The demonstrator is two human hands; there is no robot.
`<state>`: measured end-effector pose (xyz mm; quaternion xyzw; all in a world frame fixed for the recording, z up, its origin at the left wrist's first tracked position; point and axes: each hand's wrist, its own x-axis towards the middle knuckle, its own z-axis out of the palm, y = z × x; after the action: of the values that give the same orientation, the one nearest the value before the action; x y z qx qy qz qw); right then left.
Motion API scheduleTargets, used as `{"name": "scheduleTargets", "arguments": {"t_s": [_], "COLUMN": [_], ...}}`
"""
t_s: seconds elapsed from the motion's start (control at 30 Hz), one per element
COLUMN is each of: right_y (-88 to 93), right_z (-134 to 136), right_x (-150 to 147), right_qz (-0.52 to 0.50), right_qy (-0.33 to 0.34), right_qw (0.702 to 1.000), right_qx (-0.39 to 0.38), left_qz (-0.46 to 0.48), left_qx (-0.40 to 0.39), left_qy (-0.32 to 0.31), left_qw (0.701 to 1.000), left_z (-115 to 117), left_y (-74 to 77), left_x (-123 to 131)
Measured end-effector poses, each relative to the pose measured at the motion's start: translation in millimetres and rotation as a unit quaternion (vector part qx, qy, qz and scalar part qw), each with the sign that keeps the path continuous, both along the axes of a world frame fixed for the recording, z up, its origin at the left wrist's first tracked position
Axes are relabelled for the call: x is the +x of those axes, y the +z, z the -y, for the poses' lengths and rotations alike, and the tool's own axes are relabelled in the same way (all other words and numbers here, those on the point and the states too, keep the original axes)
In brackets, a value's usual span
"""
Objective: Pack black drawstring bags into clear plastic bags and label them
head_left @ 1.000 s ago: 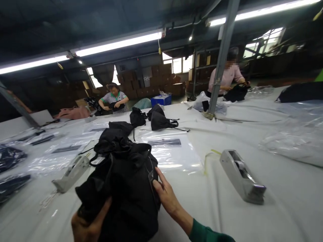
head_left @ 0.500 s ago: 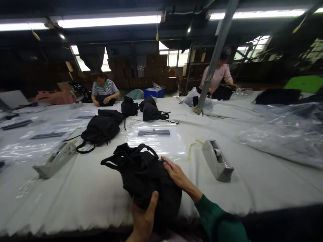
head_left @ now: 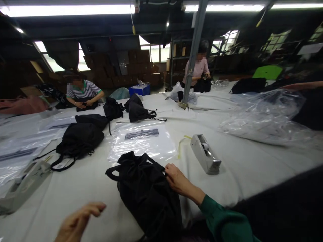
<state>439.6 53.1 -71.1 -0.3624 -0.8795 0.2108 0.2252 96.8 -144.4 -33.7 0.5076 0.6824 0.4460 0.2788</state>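
1. Closest in, the left hand (head_left: 78, 220) hovers over the white table (head_left: 252, 161), fingers loosely spread and blurred, holding nothing, just left of the bag.
2. The black drawstring bag (head_left: 147, 195) lies at the table's near edge. The right hand (head_left: 176, 179) sits at its upper right, fingers curled onto the gathered top and gripping the cloth.
3. Just beyond lies a flat clear plastic sleeve (head_left: 143, 144), with a grey tape dispenser (head_left: 205, 154) to its right.
4. Further left lies a second black bag (head_left: 78, 137).
5. At the far side, a person in stripes (head_left: 84, 92) and a person in pink (head_left: 198, 69) each handle dark bags.
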Motion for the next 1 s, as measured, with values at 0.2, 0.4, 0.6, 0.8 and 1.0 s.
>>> {"name": "scheduleTargets", "arguments": {"t_s": [0.2, 0.4, 0.6, 0.8, 1.0], "right_y": [7.3, 0.5, -5.2, -1.4, 4.7], "right_z": [-4.4, -2.3, -2.3, -14.2, -11.4], "right_x": [-2.5, -2.7, -5.6, -22.6, -29.5], "right_qz": [0.112, 0.064, 0.023, -0.061, -0.221], "right_qy": [-0.015, -0.114, -0.096, -0.027, -0.148], "right_qw": [0.991, 0.975, 0.980, 0.988, 0.960], "right_qx": [0.073, 0.179, 0.172, 0.143, -0.089], "left_qz": [-0.141, -0.075, -0.038, 0.062, -0.011], "left_qx": [0.026, -0.285, -0.306, -0.228, -0.306], "left_qy": [-0.097, -0.380, -0.458, -0.417, -0.509], "left_qw": [0.985, 0.877, 0.834, 0.877, 0.804], "left_z": [-144.6, -280.0, -291.3, -285.2, -281.7], "left_y": [128.6, 102.6, 46.5, 41.6, 36.1], "left_x": [-2.4, 85.5, 99.9, 83.3, 79.4]}}
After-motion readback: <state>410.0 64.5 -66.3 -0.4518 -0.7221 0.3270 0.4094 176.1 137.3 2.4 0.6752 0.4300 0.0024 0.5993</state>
